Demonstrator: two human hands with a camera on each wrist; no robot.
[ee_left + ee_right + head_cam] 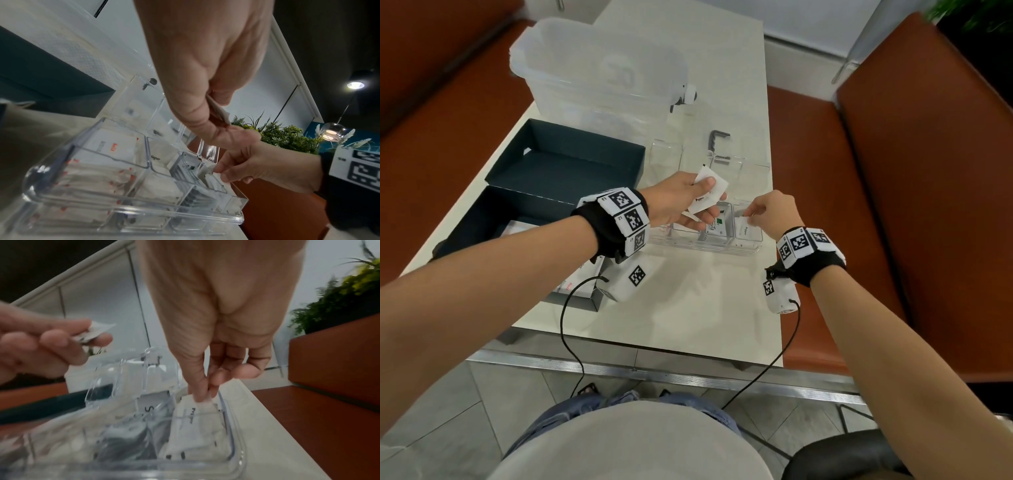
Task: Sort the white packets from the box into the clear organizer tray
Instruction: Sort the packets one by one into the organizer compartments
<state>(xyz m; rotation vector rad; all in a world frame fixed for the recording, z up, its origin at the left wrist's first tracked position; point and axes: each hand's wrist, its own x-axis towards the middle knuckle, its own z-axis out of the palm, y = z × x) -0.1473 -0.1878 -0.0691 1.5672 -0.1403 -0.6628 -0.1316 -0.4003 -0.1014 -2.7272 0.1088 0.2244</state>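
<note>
- The left hand (681,200) pinches a small fan of flat white paper packets (707,192) between thumb and curled fingers, above the tray's near row.
- The right hand (770,212) pinches one white packet (745,229) by its top edge, its lower end inside the rightmost near compartment.
- The clear tray (722,247) is hard, glossy plastic with thin dividers; other compartments hold red-printed, sugar and grey packets.
- Two dark, matte, square-cornered boxes (565,164) sit left of the tray; the nearer one holds more white packets, partly hidden by the left forearm.
- A frosted plastic tub (599,68) stands behind on the pale table (688,315).
</note>
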